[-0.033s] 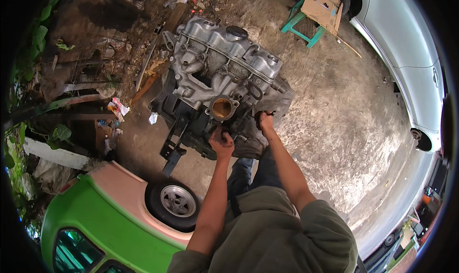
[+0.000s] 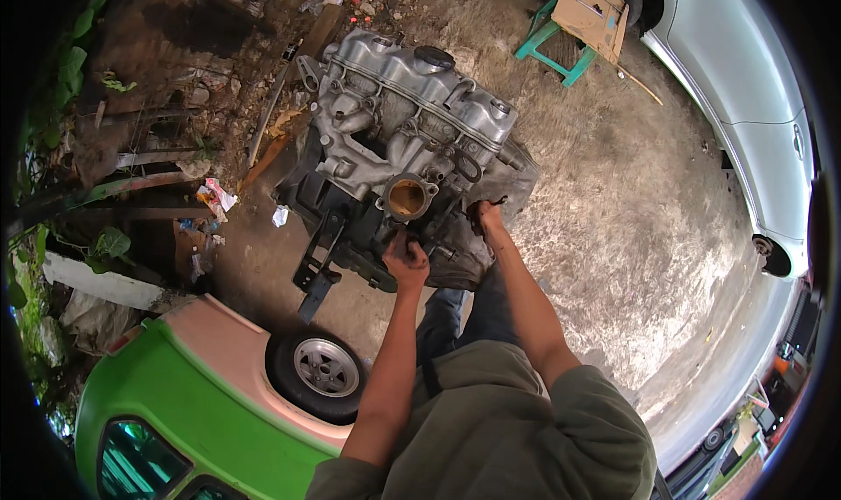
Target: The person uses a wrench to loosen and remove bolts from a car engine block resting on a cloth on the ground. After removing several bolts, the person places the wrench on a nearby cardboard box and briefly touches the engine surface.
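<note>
A grey metal car engine [image 2: 412, 97] stands on the ground in front of me, its ribbed cover on the far side. Facing up on the near side is a round intake opening [image 2: 406, 199], brownish inside. Just below that opening, my left hand [image 2: 406, 260] is closed, its grease-blackened fingers curled against the engine; what they hold is hidden. To the right, my right hand [image 2: 486, 218] is closed at the engine's near right side around something dark. A short dark end sticks out of this fist, too small to name.
A black bracket [image 2: 317, 272] juts from the engine's near left. Behind it is a green and pink car [image 2: 201, 369] with its wheel [image 2: 326, 367]. A green stool [image 2: 552, 40] bearing cardboard [image 2: 591, 14] stands far right beside a silver car [image 2: 736, 62]. Debris and wood litter the far left.
My right hand has turned slightly, and the dark end sticking out of it has tilted upward. The left hand and the engine look the same.
</note>
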`<state>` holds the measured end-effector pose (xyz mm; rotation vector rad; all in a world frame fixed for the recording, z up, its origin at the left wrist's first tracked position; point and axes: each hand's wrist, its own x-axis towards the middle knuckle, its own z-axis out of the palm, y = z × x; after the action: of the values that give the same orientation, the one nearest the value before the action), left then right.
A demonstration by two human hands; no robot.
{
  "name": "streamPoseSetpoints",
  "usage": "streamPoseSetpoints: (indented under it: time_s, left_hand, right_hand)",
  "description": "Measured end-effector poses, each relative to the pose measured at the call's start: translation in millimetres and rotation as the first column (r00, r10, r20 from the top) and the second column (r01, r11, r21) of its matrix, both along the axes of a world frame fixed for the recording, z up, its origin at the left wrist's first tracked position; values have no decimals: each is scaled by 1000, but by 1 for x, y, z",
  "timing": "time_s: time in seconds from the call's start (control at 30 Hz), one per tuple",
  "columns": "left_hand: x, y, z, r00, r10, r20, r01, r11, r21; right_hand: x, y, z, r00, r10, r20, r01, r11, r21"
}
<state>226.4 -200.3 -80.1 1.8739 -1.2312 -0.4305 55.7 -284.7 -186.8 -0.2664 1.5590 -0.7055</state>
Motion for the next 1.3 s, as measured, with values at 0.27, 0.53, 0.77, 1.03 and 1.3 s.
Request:
streamPoseSetpoints:
  time_s: [0.27, 0.53, 0.77, 1.03, 1.3]
  left_hand:
    - [8, 6, -20, 998, -23, 60, 15, 992, 126]
    - [3, -7, -7, 976, -28, 217, 35, 999, -28]
    - [6, -6, -11, 976, -31, 216, 30, 999, 12]
    - [4, -6, -5, 984, -47, 169, 38, 998, 54]
    - [6, -5, -15, 997, -26, 66, 21, 996, 84]
  right_hand:
    - [-41, -44, -24, 895, 214, 391, -309, 930, 199]
    - [-17, -10, -23, 814, -428, 392, 459, 888, 17]
    - [-24, -19, 9, 705, -455, 544, 546, 837, -9]
    - [-8, 0, 46, 810, -296, 506, 506, 789, -349]
    - [-11, 24, 56, 890, -280, 361, 417, 819, -394]
